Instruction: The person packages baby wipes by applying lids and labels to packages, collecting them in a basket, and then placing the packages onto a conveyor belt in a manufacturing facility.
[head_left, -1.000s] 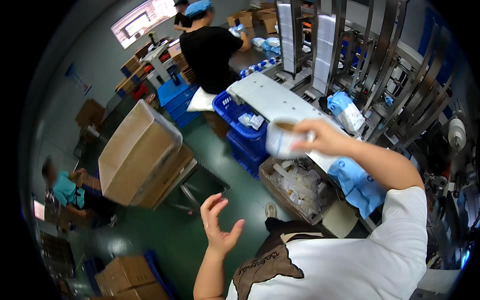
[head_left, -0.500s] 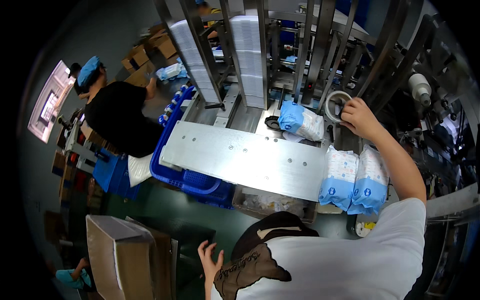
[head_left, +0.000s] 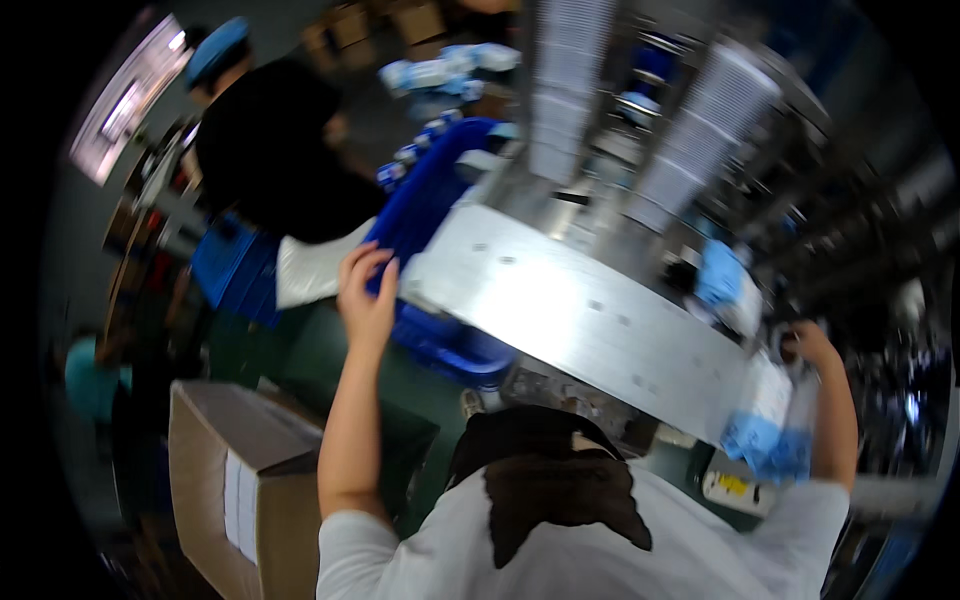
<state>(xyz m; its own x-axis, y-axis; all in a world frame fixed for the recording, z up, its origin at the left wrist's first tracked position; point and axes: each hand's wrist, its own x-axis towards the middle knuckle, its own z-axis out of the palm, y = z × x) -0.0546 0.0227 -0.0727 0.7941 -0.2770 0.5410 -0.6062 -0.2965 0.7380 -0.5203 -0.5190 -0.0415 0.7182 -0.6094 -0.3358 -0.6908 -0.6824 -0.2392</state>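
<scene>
The left hand (head_left: 366,295) is hovering at the rim of a blue plastic basket (head_left: 430,215), its fingers curving and its thumb standing apart from them, leaving an open gap with nothing showing inside it. The fingertips are overlapping the rim in this view, but whether they are touching it cannot be told. The right hand (head_left: 815,345) is bending its fingers at the far end of the worktop (head_left: 560,300); blur is hiding the fingertips, so whether they are gripping anything cannot be told.

A blue-and-white soft pack (head_left: 760,400) is lying just to the near left of the right hand, its white end pointing toward the fingers. A second soft pack (head_left: 795,430) is resting beside it, between the first one and the right forearm. Another blue-and-white packet (head_left: 728,283) is sitting beyond the worktop, to the upper left of the right hand.

The bare metal worktop is stretching between the two hands. Two tall white stacks (head_left: 565,80) are standing beyond it, farther from the person than either hand. A white sack (head_left: 315,268) is lying just left of the left hand, and an open cardboard box (head_left: 210,480) is standing below and left of it. A co-worker (head_left: 280,150) in a black top is standing beyond the left hand.
</scene>
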